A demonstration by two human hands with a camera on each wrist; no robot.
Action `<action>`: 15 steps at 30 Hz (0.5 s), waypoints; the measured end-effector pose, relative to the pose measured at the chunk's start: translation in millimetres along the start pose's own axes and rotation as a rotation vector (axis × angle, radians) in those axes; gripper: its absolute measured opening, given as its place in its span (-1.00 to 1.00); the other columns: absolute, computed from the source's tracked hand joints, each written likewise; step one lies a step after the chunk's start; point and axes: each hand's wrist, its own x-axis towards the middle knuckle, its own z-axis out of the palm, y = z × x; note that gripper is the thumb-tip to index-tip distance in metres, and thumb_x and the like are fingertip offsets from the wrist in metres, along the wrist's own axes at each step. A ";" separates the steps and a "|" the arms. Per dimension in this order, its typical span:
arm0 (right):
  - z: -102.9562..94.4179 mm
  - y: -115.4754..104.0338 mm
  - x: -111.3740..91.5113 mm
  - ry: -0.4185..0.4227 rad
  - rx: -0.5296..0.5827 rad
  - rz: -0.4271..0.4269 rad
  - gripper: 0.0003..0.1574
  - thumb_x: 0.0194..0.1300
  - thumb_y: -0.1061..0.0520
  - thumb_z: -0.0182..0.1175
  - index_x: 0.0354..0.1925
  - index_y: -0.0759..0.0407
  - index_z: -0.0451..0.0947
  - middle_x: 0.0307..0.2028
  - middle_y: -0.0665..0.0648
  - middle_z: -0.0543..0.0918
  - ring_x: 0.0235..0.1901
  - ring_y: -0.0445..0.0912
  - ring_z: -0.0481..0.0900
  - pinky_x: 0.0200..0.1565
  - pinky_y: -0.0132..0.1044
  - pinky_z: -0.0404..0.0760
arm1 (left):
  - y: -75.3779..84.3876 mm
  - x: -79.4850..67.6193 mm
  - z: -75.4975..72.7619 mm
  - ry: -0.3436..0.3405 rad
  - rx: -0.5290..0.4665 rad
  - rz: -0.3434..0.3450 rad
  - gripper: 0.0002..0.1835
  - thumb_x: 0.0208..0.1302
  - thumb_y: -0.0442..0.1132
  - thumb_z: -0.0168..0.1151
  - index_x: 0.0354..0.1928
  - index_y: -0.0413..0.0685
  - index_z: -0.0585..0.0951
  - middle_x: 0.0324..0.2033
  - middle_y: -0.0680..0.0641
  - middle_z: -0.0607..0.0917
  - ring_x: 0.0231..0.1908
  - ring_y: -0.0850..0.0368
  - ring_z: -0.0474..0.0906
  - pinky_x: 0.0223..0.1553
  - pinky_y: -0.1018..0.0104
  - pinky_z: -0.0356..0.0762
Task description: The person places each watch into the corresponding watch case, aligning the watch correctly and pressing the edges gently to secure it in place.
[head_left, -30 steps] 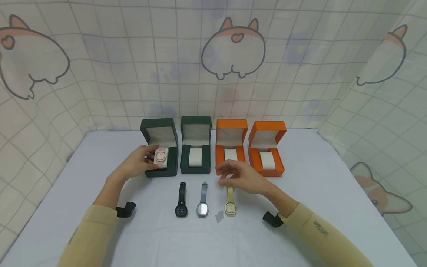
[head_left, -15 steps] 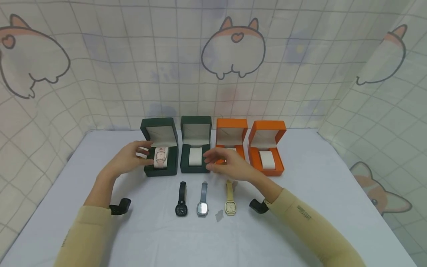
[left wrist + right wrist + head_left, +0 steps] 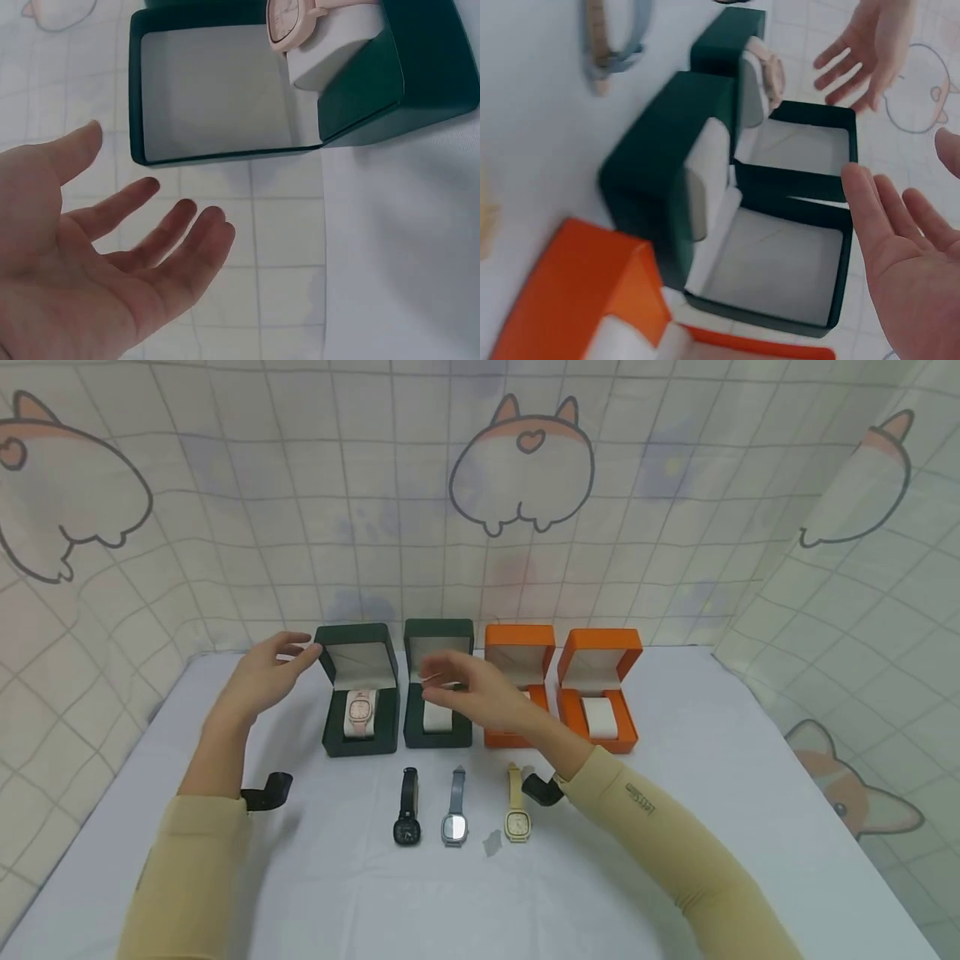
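Beside the raised lid of the leftmost green watch box (image 3: 362,690) is my left hand (image 3: 262,672), fingers loosely spread and holding nothing. A pink watch (image 3: 361,710) sits on the white cushion inside that box; the left wrist view shows its pink case (image 3: 291,21) too. My right hand (image 3: 480,689) hovers over the second green box (image 3: 412,714), partly hiding it, with relaxed fingers and nothing in them. In the right wrist view this right hand (image 3: 911,255) is near the open lids. A black watch (image 3: 407,810), a blue watch (image 3: 455,814) and a yellow watch (image 3: 517,810) lie in front.
Two orange watch boxes, the inner one (image 3: 519,639) and the outer one (image 3: 600,689), stand open to the right; the outer one has a white cushion. A grey patch (image 3: 492,842) shows on the white tabletop (image 3: 360,902). Behind the boxes hangs a checked curtain (image 3: 300,527).
My left hand has left the pink watch, moving up and left to beside the lid. My right hand has moved left and upward from above the yellow watch to the second green box.
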 end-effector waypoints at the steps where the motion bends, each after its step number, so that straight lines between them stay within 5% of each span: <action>1: 0.3 -2.3 3.9 0.001 0.004 0.003 -0.38 0.49 0.13 0.27 0.41 0.25 0.38 0.23 0.16 0.58 0.21 -0.07 0.54 0.22 -0.21 0.55 | 1.7 2.3 1.2 0.014 -0.003 0.007 -0.15 0.53 0.31 -0.05 0.58 -0.16 0.17 0.45 -0.40 0.27 0.40 -0.42 0.23 0.26 -0.40 0.31; 15: 7.4 -15.1 50.9 -0.021 0.037 -0.015 -0.24 0.50 0.05 0.26 0.51 0.22 0.25 0.46 0.17 0.36 0.40 -0.01 0.38 0.31 -0.19 0.47 | 7.3 29.1 11.5 0.000 -0.157 0.018 -0.22 0.59 0.21 -0.07 0.60 -0.13 0.11 0.46 -0.45 0.20 0.34 -0.44 0.31 0.31 -0.26 0.35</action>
